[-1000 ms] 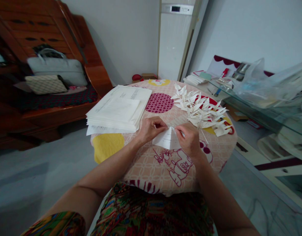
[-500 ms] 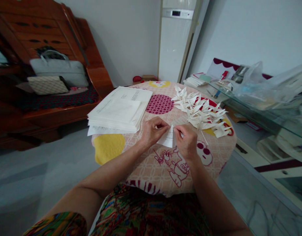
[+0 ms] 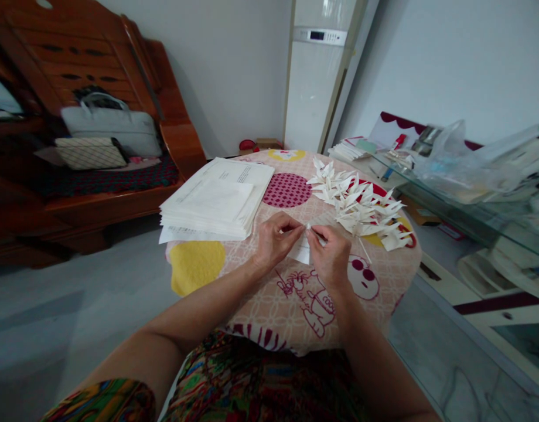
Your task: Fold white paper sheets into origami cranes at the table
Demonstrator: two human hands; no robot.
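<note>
A small folded sheet of white paper (image 3: 301, 253) is held between my two hands over the round table. My left hand (image 3: 276, 239) pinches its left side near the top with thumb and forefinger. From the other side, my right hand (image 3: 331, 253) grips the paper's upper right, its fingertips close to those of the left. Fingers cover much of the upper folds. Just beyond my right hand lies a cluster of folded paper cranes (image 3: 360, 202). To the left of my hands sits a thick stack of printed paper (image 3: 217, 202), with a smaller blank piece on top.
A patterned cloth (image 3: 261, 305) covers the table. At right stands a glass-topped cabinet (image 3: 484, 223) with plastic bags (image 3: 449, 158) and papers. A wooden bench (image 3: 177, 143) at left bears a grey handbag (image 3: 115, 129). Behind is a tall white air conditioner (image 3: 313, 88).
My fingertips have drawn closer together at the paper's top, and my right hand has shifted slightly left over it. Less of the paper shows. The whole view has tilted slightly.
</note>
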